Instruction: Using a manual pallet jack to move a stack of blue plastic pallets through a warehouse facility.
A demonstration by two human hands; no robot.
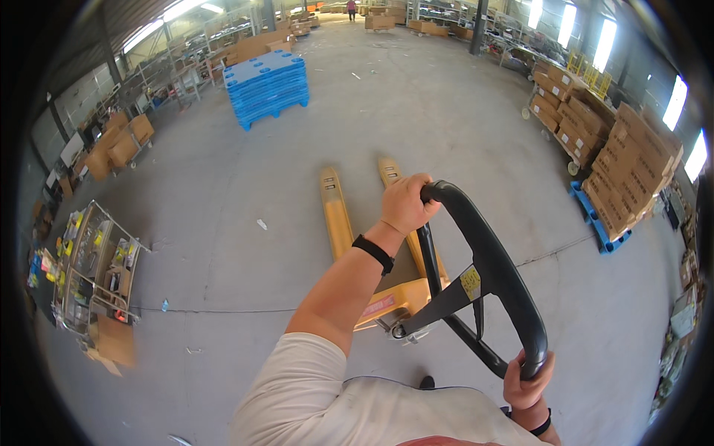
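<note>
Left grip (407, 204), right grip (529, 380): both curled round pallet-jack handle (483, 232) | best steered evenly — blue plastic pallets (269, 89) beyond jack's forks (336, 212)

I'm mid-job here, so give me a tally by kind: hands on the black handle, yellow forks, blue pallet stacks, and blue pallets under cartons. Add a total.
Hands on the black handle: 2 (left hand, right hand)
Yellow forks: 2
Blue pallet stack: 1
Blue pallet under cartons: 1
Total: 6
</note>
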